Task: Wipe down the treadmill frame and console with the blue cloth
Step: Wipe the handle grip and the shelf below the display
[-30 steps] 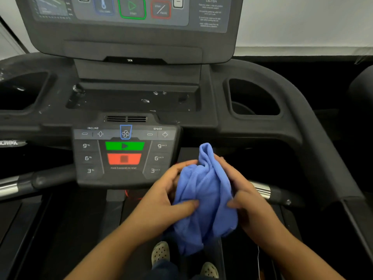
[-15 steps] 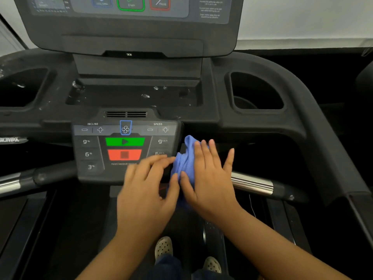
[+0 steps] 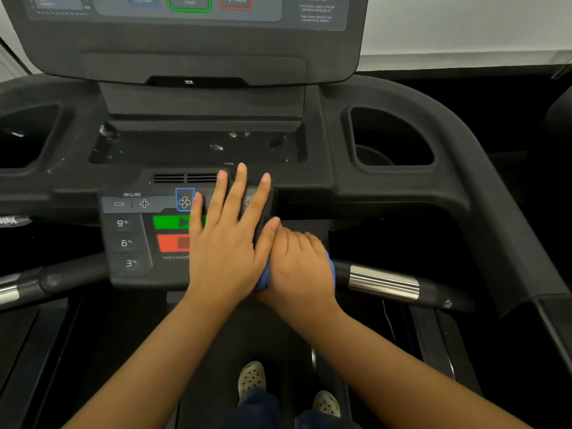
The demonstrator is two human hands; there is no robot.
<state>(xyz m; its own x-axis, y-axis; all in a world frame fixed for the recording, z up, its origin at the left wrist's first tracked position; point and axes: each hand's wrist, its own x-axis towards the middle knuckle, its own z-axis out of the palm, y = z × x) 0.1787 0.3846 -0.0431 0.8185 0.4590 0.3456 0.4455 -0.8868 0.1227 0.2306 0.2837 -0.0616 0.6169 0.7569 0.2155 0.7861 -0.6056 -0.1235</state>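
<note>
Left hand (image 3: 227,243) is lying flat, released, on the dark keypad console (image 3: 130,239); right hand (image 3: 301,267), just beside, is clenching the bunched blue cloth (image 3: 331,267). Pressure risks triggering buttons.

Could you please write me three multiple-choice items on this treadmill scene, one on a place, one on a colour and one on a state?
1. Where does the left hand lie?
A. flat on the control panel
B. in the right cup holder
C. on the upper screen

2. What colour is the cloth under the right hand?
A. red
B. blue
C. white

3. How is the left hand held?
A. clenched in a fist
B. pinching the cloth
C. open, fingers spread

Answers: 1 A, its palm covers the panel's right half; 2 B, blue edges show beside the right hand; 3 C, its fingers lie extended and apart.
</note>
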